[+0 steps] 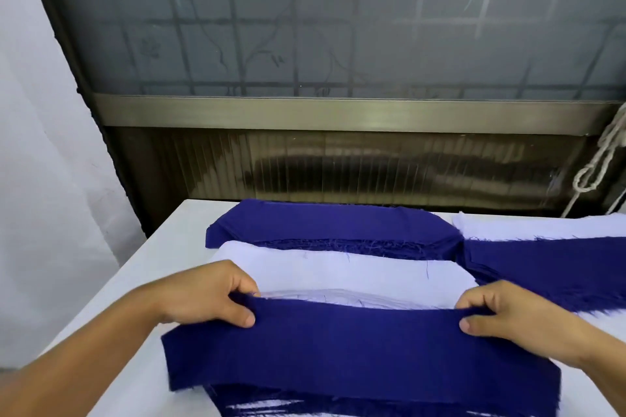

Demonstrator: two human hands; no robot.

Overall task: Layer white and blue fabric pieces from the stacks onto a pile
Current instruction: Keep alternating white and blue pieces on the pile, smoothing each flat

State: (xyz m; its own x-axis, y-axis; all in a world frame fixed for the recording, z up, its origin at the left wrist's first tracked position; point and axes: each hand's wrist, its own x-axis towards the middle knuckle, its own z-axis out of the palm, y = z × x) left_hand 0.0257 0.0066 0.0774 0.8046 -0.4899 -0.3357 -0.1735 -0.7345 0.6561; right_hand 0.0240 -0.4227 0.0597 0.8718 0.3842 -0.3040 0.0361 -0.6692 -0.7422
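A blue fabric piece (355, 349) lies spread across the near pile, whose blue and white edges (271, 408) show below it. My left hand (203, 294) pinches its far left corner and my right hand (501, 315) pinches its far right corner. Just behind it lies a stack of white pieces (338, 272). Farther back sits a stack of blue pieces (325, 223). To the right lie more blue fabric (548, 267) and white fabric (542, 225).
Everything rests on a white table (135, 281) set against a frosted window with a metal sill (338, 112). A white curtain (40, 179) hangs at the left. A knotted cord (599, 162) hangs at the right.
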